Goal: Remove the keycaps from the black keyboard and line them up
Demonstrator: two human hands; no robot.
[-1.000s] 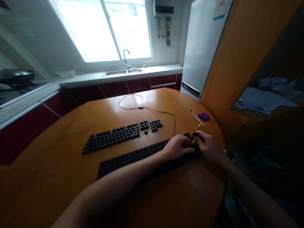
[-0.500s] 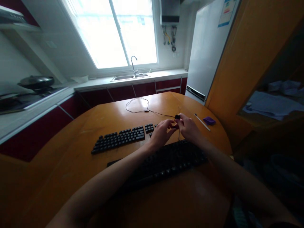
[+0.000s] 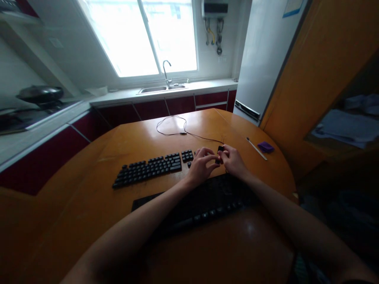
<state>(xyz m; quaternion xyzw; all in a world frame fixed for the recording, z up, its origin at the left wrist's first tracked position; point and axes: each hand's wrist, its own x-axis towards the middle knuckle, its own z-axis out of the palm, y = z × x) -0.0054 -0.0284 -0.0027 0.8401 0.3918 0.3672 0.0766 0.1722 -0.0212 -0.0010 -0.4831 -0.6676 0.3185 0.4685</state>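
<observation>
Above the far right edge of a black keyboard base (image 3: 204, 199), my two hands meet. My right hand (image 3: 235, 161) pinches a small black keycap (image 3: 220, 148) between thumb and fingers. My left hand (image 3: 201, 165) has its thumb and fingertips closed around another small dark keycap (image 3: 217, 161), close to the right fingers. The base shows only a row of keys along its near edge; my forearms hide much of it. Behind it, loose black keycaps (image 3: 151, 169) lie in keyboard order, with a smaller group (image 3: 187, 156) beside them, partly hidden by my left hand.
A thin black cable (image 3: 185, 133) loops across the back of the wooden table (image 3: 133, 138). To the right lie a white stick-like brush (image 3: 256, 149) and a folded purple cloth (image 3: 265, 147). Beyond stand a sink (image 3: 154, 90) and a fridge (image 3: 263, 59).
My left fingers have straightened and drawn slightly away from the right hand, showing the small dark piece between them. The view has tilted a little; keyboard base and laid-out keycaps stay put.
</observation>
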